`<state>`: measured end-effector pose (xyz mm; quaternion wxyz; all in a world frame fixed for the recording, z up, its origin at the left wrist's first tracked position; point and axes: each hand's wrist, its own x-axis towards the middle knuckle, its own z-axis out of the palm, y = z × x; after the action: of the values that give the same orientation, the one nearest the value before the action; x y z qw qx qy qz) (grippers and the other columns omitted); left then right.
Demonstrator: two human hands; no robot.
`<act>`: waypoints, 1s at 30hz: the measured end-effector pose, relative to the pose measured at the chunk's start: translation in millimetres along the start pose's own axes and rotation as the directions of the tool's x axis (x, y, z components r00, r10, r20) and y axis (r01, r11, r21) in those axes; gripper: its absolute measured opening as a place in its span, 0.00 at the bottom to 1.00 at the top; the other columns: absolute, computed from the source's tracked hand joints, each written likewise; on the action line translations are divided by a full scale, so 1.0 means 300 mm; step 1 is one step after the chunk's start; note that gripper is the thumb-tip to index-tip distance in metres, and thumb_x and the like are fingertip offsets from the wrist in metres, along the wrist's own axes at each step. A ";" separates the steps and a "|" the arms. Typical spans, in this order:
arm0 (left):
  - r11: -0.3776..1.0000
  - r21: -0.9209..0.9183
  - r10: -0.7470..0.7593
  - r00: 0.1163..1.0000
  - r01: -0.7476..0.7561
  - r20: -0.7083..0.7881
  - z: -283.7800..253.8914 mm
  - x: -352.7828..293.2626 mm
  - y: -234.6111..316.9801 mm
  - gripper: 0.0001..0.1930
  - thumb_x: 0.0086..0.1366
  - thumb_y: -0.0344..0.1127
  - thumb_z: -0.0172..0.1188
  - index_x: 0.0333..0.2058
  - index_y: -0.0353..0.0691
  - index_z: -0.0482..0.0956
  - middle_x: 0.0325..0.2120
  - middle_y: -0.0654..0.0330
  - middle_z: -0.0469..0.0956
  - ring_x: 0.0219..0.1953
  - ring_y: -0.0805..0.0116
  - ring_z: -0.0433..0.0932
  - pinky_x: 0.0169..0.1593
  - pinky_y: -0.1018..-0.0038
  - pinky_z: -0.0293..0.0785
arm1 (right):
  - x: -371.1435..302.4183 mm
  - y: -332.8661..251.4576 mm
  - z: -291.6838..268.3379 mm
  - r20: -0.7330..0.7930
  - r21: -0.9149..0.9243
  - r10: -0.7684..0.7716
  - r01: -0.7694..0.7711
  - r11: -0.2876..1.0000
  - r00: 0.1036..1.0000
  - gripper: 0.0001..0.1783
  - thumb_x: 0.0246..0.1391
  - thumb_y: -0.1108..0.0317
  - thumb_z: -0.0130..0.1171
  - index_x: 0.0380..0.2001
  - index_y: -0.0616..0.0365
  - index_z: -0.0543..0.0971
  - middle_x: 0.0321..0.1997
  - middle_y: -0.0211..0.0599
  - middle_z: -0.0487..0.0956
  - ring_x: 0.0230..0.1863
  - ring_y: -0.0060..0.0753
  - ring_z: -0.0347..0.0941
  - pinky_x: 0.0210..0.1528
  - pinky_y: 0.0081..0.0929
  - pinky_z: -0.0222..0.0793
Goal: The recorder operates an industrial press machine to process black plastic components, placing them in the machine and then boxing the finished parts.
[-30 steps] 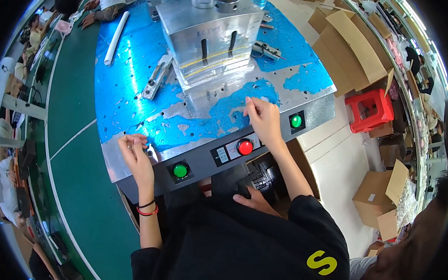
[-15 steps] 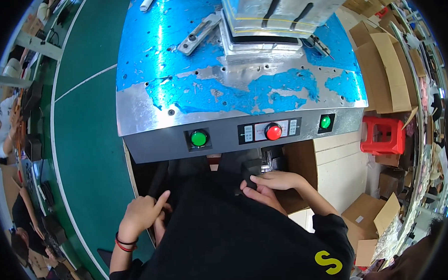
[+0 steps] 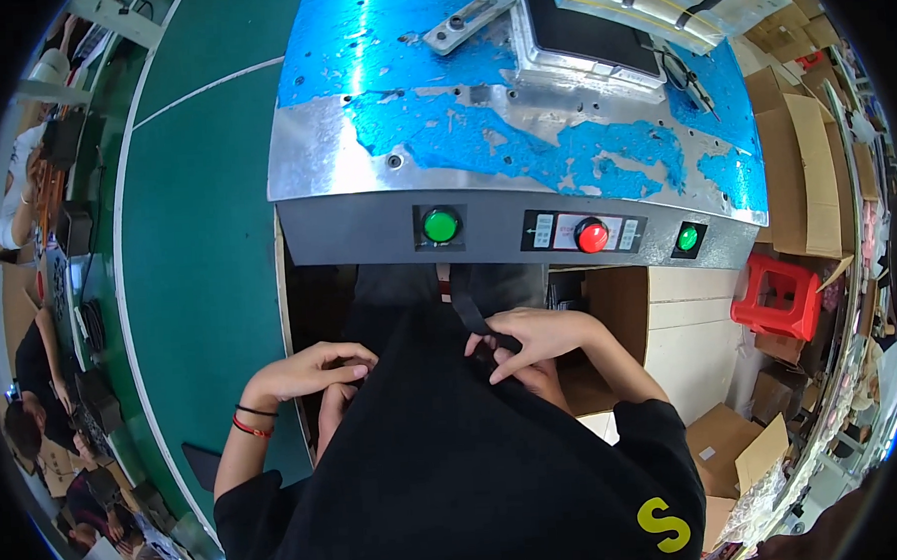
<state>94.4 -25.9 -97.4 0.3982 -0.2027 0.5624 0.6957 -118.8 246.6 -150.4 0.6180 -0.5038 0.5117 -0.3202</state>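
Both of my hands are at the front of my black shirt, below the machine's front panel. My left hand has its fingers curled in at the shirt's left edge. Whatever they may hold is hidden. On the other side, my right hand is closed around a black strap, which runs down from my lap into the fingers. Some bare skin shows beneath each hand, but I cannot tell what part it belongs to.
The machine's grey panel carries a green button, a red button and a smaller green one. On its blue-filmed top, a dark-faced flat slab sits in a metal fixture. A red stool and cardboard boxes stand right.
The view has shifted, so the machine sits higher and further right, showing more of the slab. Both hands have moved up in the picture. The black strap now shows as a longer strip.
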 end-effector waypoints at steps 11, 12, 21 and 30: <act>0.834 0.551 0.213 0.941 -0.034 -0.264 0.021 -0.187 0.026 0.11 0.56 0.26 0.61 0.39 0.35 0.82 0.30 0.55 0.83 0.30 0.65 0.82 0.35 0.75 0.76 | -0.104 -0.004 0.071 -0.261 -0.008 0.163 -0.171 0.985 0.952 0.14 0.55 0.64 0.58 0.36 0.65 0.81 0.39 0.43 0.82 0.45 0.36 0.77 0.58 0.33 0.65; 0.806 0.590 0.280 0.913 -0.057 -0.295 0.034 -0.195 0.020 0.09 0.57 0.28 0.61 0.36 0.35 0.82 0.28 0.54 0.82 0.30 0.63 0.82 0.33 0.73 0.75 | -0.105 -0.011 0.085 -0.250 -0.015 0.156 -0.164 0.986 0.956 0.14 0.55 0.64 0.58 0.36 0.65 0.81 0.39 0.43 0.82 0.45 0.36 0.77 0.58 0.33 0.65; 0.906 0.408 0.307 0.843 -0.116 -0.441 0.120 -0.140 -0.038 0.12 0.62 0.38 0.60 0.34 0.33 0.71 0.27 0.56 0.73 0.27 0.67 0.78 0.31 0.73 0.71 | -0.131 -0.123 0.132 -0.439 0.358 0.274 -0.113 0.927 0.856 0.08 0.60 0.70 0.51 0.34 0.65 0.75 0.33 0.37 0.80 0.40 0.28 0.77 0.47 0.27 0.70; 0.851 0.517 0.097 0.995 -0.097 0.028 0.021 -0.258 -0.004 0.16 0.57 0.38 0.64 0.38 0.39 0.68 0.23 0.54 0.74 0.26 0.55 0.74 0.30 0.67 0.67 | -0.094 -0.074 0.168 -0.377 0.419 0.279 -0.106 0.902 0.883 0.08 0.64 0.67 0.47 0.34 0.62 0.69 0.26 0.31 0.74 0.31 0.22 0.73 0.39 0.24 0.71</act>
<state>142.8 -45.1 -39.8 0.4027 -0.0595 0.7380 0.5382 -75.5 280.8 -122.2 0.6068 -0.2348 0.6094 -0.4531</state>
